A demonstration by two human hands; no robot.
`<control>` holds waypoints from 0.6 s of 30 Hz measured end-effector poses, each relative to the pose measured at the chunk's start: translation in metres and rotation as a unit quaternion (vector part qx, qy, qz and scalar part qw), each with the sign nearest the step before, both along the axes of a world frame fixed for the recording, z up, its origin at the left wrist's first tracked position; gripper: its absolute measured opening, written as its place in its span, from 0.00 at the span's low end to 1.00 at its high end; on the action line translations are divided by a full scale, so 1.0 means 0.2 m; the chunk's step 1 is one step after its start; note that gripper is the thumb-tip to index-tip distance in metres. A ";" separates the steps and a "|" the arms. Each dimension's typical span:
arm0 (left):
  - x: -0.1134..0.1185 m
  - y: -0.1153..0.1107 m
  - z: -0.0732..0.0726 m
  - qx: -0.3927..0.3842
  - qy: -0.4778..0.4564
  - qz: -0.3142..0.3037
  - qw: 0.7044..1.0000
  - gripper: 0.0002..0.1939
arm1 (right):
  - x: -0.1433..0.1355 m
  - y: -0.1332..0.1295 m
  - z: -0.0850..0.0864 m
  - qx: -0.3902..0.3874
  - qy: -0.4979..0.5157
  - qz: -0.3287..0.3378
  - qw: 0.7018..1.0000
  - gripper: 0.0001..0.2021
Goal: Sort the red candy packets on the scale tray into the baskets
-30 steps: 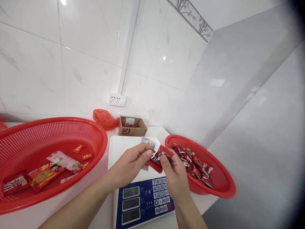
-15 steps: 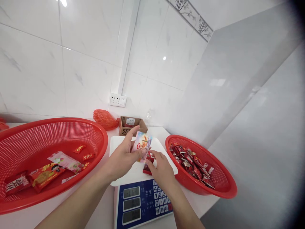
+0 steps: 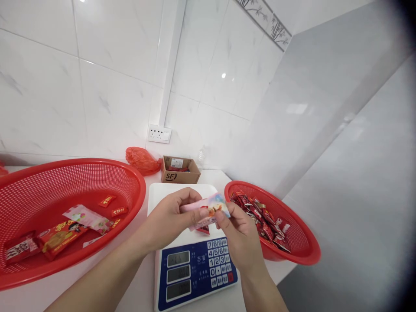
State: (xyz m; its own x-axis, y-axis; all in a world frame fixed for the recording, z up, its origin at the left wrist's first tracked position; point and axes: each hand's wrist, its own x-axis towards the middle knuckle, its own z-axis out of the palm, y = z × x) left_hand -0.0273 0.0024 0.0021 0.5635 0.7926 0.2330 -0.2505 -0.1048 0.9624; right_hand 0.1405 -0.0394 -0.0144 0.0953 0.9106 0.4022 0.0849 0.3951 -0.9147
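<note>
A pink and pale-blue snack packet is stretched between both hands, tilted above the weighing scale. My left hand pinches its left end, with the thumb across the front. At the other end, my right hand grips the packet between thumb and fingers. Below it, a small red packet lies on the scale's white pan, mostly covered by the hands and the held packet. The scale's blue panel has three displays and a keypad.
At left stands a large red basket holding several snack packets. A smaller red basket at right holds a heap of red wrapped snacks. Behind the scale are a cardboard box, a red plastic bag and a clear bottle.
The packet has swung from upright in my left hand to lying sideways. My right hand has risen from near the red packet on the pan and taken hold of its right end.
</note>
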 end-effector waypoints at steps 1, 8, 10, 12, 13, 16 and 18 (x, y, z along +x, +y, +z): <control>0.00 0.00 0.00 0.005 -0.012 0.021 1.000 0.13 | 0.00 -0.01 0.00 0.001 0.012 0.002 1.000 0.18; 0.01 -0.02 0.00 0.012 -0.077 0.054 0.995 0.13 | -0.07 -0.07 0.01 -0.027 -0.048 0.059 0.997 0.17; 0.02 -0.04 0.01 0.011 -0.088 0.038 0.995 0.13 | -0.11 -0.09 0.00 -0.032 -0.032 0.019 0.999 0.16; 0.02 -0.06 0.01 0.008 -0.097 0.027 0.995 0.14 | -0.12 -0.09 -0.02 -0.025 -0.019 0.003 1.000 0.15; 0.02 -0.06 0.01 0.006 -0.102 0.025 0.994 0.15 | -0.12 -0.09 -0.02 -0.016 -0.020 0.012 1.000 0.14; 0.02 -0.06 0.00 0.004 -0.102 0.021 0.995 0.16 | -0.12 -0.08 -0.03 0.012 -0.017 0.037 0.999 0.13; 0.01 -0.06 0.00 0.002 -0.095 0.017 0.995 0.16 | -0.11 -0.08 -0.03 0.027 -0.007 0.036 0.999 0.13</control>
